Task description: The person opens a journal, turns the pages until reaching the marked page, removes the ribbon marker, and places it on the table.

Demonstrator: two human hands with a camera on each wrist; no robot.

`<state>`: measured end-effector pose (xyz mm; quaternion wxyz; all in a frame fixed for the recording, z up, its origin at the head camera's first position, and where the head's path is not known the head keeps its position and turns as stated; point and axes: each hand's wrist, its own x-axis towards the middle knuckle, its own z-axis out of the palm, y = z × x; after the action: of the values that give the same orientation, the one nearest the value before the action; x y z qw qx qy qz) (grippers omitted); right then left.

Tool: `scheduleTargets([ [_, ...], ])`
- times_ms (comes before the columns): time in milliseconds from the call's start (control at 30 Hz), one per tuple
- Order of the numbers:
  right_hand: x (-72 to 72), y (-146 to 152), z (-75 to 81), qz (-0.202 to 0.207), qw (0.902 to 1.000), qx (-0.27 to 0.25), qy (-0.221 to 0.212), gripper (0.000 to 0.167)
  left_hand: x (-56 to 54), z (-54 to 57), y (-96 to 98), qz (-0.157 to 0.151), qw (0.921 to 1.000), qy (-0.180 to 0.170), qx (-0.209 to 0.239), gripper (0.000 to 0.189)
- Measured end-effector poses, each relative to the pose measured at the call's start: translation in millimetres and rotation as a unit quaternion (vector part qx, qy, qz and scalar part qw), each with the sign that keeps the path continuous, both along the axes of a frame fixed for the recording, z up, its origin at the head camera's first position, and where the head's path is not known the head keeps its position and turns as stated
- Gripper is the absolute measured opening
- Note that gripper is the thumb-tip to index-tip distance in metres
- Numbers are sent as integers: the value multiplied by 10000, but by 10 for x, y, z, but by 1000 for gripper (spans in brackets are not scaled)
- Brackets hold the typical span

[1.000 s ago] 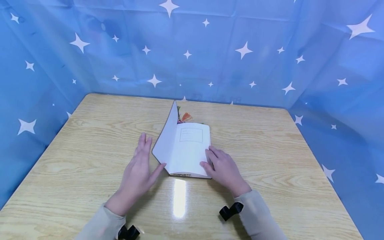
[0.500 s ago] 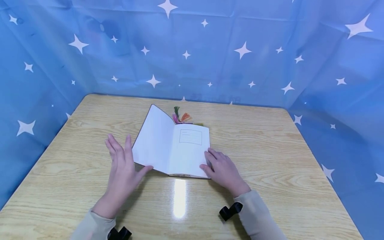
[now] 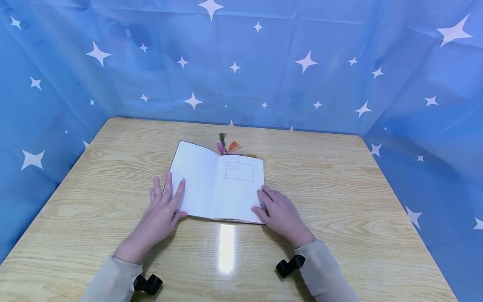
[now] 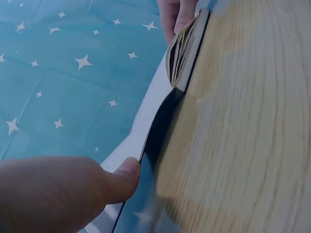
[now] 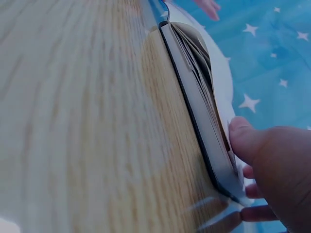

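An open notebook with white pages lies in the middle of the table, a printed box on its right page. My left hand rests on the lower left side of the inside cover, fingers spread. In the left wrist view its thumb touches the cover edge, which is raised a little off the table. My right hand holds the notebook's lower right edge. In the right wrist view the thumb presses the top page and the other fingers are at the side edge. Tassels stick out at the notebook's top.
The wooden table stretches around the notebook on all sides. Behind and beside it hangs a blue cloth with white stars. Black wrist cameras sit at both sleeves. A bright reflection shows on the table in front of the notebook.
The notebook's front cover has swung from nearly upright down to the left. My left hand followed it left and now lies on it. My right hand has stayed in place.
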<state>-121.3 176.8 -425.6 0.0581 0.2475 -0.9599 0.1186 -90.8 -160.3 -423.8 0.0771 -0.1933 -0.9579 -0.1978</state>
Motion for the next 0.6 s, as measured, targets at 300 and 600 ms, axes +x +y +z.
scheduleTargets([
  [300, 14, -10, 2, -62, 9999, -46, -64, 56, -6, -76, -7, -388, 9940, -944, 388, 60],
  [600, 10, -15, -6, -131, 9997, 11, -211, 58, 6, -105, 54, -76, 9928, -1187, -123, 57],
])
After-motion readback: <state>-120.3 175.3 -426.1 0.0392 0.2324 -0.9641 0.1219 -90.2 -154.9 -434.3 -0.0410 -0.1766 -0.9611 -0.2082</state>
